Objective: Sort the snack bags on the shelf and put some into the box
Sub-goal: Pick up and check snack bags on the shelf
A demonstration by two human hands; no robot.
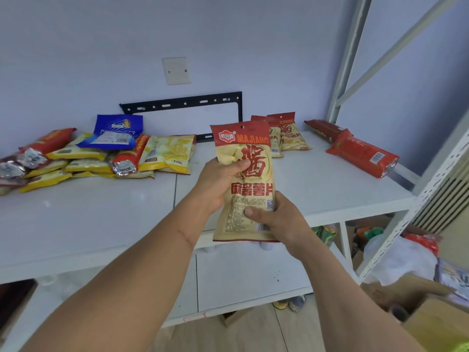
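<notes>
A tan and red snack bag (250,194) marked MAJIANG is held upright above the front of the white shelf (101,214). My left hand (218,181) grips its left edge with the thumb across the front. My right hand (279,219) holds its lower part, thumb on the printed text. Two matching tan bags (289,135) lean at the back of the shelf. Red bags (363,153) lie at the right end. A mixed pile with yellow bags (167,156), a blue bag (116,132) and red bags (48,141) covers the left end. A cardboard box (418,301) stands open at the lower right.
A black metal bracket (182,102) and a wall plate (177,70) hang on the wall behind. White shelf uprights (347,59) rise on the right. A lower shelf (248,278) sits below, with cans (326,235), a white plastic bag (401,260) and clutter beside the box.
</notes>
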